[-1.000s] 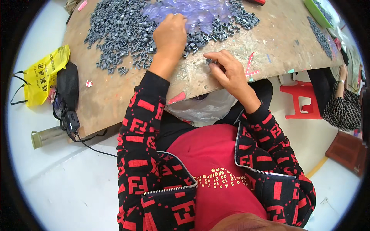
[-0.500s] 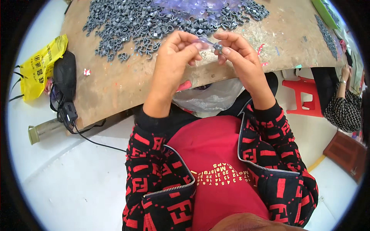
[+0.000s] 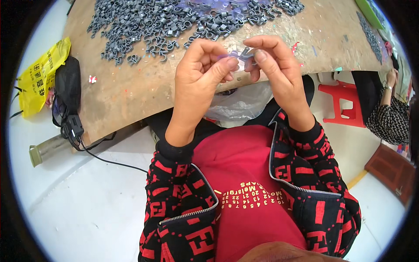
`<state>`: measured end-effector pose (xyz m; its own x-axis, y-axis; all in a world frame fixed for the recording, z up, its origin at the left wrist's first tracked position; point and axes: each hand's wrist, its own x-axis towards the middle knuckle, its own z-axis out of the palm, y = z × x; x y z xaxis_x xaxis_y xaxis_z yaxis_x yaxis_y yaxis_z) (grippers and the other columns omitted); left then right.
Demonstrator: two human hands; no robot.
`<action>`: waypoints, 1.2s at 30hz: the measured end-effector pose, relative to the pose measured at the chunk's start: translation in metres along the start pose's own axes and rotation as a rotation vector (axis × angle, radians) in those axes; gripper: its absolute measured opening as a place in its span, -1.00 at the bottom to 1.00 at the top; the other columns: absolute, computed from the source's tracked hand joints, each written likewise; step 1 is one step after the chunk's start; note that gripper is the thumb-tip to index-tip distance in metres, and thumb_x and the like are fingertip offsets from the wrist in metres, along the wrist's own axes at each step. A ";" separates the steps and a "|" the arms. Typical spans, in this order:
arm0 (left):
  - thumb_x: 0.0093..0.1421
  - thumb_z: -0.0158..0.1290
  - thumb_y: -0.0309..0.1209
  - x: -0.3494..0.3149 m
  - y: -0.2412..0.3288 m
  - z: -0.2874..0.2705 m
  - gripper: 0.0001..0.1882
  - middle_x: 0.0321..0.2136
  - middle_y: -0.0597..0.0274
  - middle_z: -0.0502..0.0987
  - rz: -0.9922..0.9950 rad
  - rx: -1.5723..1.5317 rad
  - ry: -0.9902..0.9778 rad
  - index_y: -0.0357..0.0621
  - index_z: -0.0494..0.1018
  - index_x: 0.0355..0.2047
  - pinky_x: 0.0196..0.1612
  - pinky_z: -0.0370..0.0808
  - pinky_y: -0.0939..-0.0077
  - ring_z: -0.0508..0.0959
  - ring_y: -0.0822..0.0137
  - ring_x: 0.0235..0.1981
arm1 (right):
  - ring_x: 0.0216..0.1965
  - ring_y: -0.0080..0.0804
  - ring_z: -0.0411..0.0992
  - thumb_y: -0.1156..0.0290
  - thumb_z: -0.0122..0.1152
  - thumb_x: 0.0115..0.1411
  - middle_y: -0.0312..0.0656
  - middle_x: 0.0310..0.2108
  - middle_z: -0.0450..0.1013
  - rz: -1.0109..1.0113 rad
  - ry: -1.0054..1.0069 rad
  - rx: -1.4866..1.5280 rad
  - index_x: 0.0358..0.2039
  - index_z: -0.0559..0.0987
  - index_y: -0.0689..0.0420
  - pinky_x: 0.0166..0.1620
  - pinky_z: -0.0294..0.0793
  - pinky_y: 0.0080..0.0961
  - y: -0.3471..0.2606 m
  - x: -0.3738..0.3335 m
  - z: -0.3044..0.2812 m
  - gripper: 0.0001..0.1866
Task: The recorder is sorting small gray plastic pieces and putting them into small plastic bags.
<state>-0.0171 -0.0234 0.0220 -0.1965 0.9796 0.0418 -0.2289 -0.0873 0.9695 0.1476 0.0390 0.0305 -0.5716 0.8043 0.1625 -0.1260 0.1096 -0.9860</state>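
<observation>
Above the near edge of the table, my two hands meet around small plastic parts. My left hand [image 3: 195, 74] pinches a clear purple plastic piece [image 3: 234, 54] between thumb and fingers. In my right hand [image 3: 281, 65], thumb and index finger hold a grey plastic clip [image 3: 246, 54], one arm of it pointing up. Clip and purple piece touch or lie very close together; whether they are joined I cannot tell. Beyond my hands spreads a large heap of similar grey clips [image 3: 161, 28], with clear purple pieces [image 3: 214, 6] at its far side.
A clear plastic bag [image 3: 242, 105] hangs under the table edge [image 3: 126, 115] by my lap. To the left are a yellow bag [image 3: 41, 81], a black pouch [image 3: 67, 83] and a cable [image 3: 111, 162]. At right stand a red stool [image 3: 340, 102], another person's arm [image 3: 388, 89] and a green tray [image 3: 370, 13].
The grey clip has turned in my right fingers and now shows an arm sticking up. My left hand has tilted slightly, and the whole view has shifted a little.
</observation>
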 end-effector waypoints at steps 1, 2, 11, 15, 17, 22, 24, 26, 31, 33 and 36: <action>0.14 0.14 -0.51 0.000 0.000 0.002 -0.80 -0.45 0.27 0.53 -0.001 0.000 -0.003 -0.20 0.39 -0.23 -0.43 0.44 0.67 0.50 0.53 -0.51 | -0.43 -0.65 0.35 0.38 -0.09 0.33 -0.28 -0.42 0.41 0.009 0.005 0.023 -0.10 0.44 0.24 -0.35 0.34 -0.70 0.000 0.001 -0.002 -0.75; 0.18 0.12 -0.48 0.000 -0.001 0.005 -0.81 -0.44 0.28 0.53 -0.064 -0.135 -0.001 -0.20 0.39 -0.22 -0.41 0.44 0.68 0.48 0.54 -0.50 | -0.43 -0.65 0.35 0.38 -0.09 0.33 -0.28 -0.42 0.41 0.008 0.006 0.025 -0.10 0.44 0.24 -0.35 0.34 -0.70 0.000 0.001 -0.003 -0.75; 0.23 0.07 -0.41 0.005 -0.025 0.006 -0.86 -0.41 0.35 0.48 -0.271 -0.612 -0.017 -0.12 0.41 -0.22 -0.35 0.43 0.69 0.45 0.57 -0.43 | -0.36 -0.62 0.39 0.42 -0.04 0.31 -0.24 -0.34 0.43 0.033 -0.056 0.102 -0.11 0.45 0.27 -0.30 0.40 -0.65 0.010 0.004 -0.003 -0.77; 0.23 0.07 -0.41 0.006 -0.027 0.008 -0.86 -0.42 0.37 0.46 -0.287 -0.671 0.003 -0.11 0.41 -0.21 -0.32 0.45 0.66 0.45 0.57 -0.42 | -0.23 -0.58 0.41 0.53 0.09 0.22 -0.25 -0.24 0.43 0.012 -0.109 -0.042 -0.10 0.45 0.28 -0.17 0.40 -0.65 0.002 0.000 -0.003 -0.77; 0.23 0.07 -0.42 0.006 -0.024 0.010 -0.84 -0.42 0.37 0.45 -0.301 -0.678 0.000 -0.11 0.41 -0.19 -0.32 0.44 0.66 0.45 0.57 -0.42 | -0.20 -0.57 0.41 0.56 0.12 0.19 -0.26 -0.22 0.43 -0.034 -0.127 -0.158 -0.09 0.45 0.28 -0.13 0.39 -0.65 0.004 -0.001 -0.006 -0.75; 0.23 0.06 -0.44 0.004 -0.019 0.014 -0.80 -0.39 0.37 0.47 -0.237 -0.495 0.003 -0.14 0.42 -0.14 -0.30 0.44 0.67 0.45 0.57 -0.39 | -0.19 -0.59 0.40 0.57 0.11 0.20 -0.26 -0.21 0.41 0.023 -0.051 -0.051 -0.08 0.45 0.28 -0.13 0.38 -0.67 0.006 0.002 -0.009 -0.74; 0.23 0.05 -0.46 0.004 -0.019 0.008 -0.79 -0.36 0.34 0.49 -0.074 -0.169 -0.008 -0.17 0.41 -0.11 -0.29 0.45 0.67 0.47 0.56 -0.37 | -0.19 -0.59 0.40 0.58 0.10 0.20 -0.27 -0.23 0.41 -0.030 -0.086 -0.153 -0.08 0.44 0.28 -0.14 0.38 -0.67 0.003 0.005 -0.012 -0.74; 0.23 0.04 -0.47 0.003 -0.017 0.007 -0.79 -0.34 0.32 0.50 -0.023 -0.070 -0.037 -0.18 0.41 -0.11 -0.28 0.46 0.66 0.48 0.55 -0.36 | -0.20 -0.59 0.40 0.59 0.09 0.20 -0.27 -0.24 0.42 -0.086 -0.119 -0.257 -0.07 0.43 0.27 -0.15 0.39 -0.67 0.004 0.005 -0.011 -0.74; 0.24 0.02 -0.48 0.001 -0.013 0.010 -0.78 -0.34 0.28 0.51 -0.058 -0.031 -0.098 -0.20 0.40 -0.09 -0.27 0.49 0.64 0.52 0.50 -0.35 | -0.27 -0.59 0.43 0.60 0.10 0.19 -0.28 -0.29 0.47 -0.037 -0.034 0.082 -0.12 0.51 0.25 -0.21 0.43 -0.65 0.007 0.006 -0.012 -0.77; 0.25 0.01 -0.48 0.001 -0.018 0.009 -0.77 -0.34 0.27 0.51 -0.167 -0.310 -0.045 -0.20 0.40 -0.08 -0.26 0.51 0.61 0.54 0.46 -0.34 | -0.28 -0.57 0.45 0.60 0.12 0.17 -0.26 -0.30 0.50 -0.139 -0.025 -0.197 -0.13 0.53 0.23 -0.22 0.44 -0.63 0.005 0.007 -0.010 -0.77; 0.25 0.03 -0.45 0.003 -0.024 0.008 -0.75 -0.33 0.27 0.51 -0.254 -0.482 -0.010 -0.22 0.39 -0.07 -0.27 0.52 0.61 0.54 0.45 -0.35 | -0.30 -0.50 0.48 0.60 0.14 0.14 -0.21 -0.31 0.54 -0.314 0.013 -0.599 -0.14 0.56 0.20 -0.22 0.45 -0.59 0.006 0.007 -0.007 -0.75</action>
<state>-0.0045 -0.0171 0.0006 -0.0694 0.9821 -0.1749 -0.6794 0.0819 0.7292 0.1485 0.0495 0.0257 -0.5713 0.6877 0.4480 0.1883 0.6412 -0.7440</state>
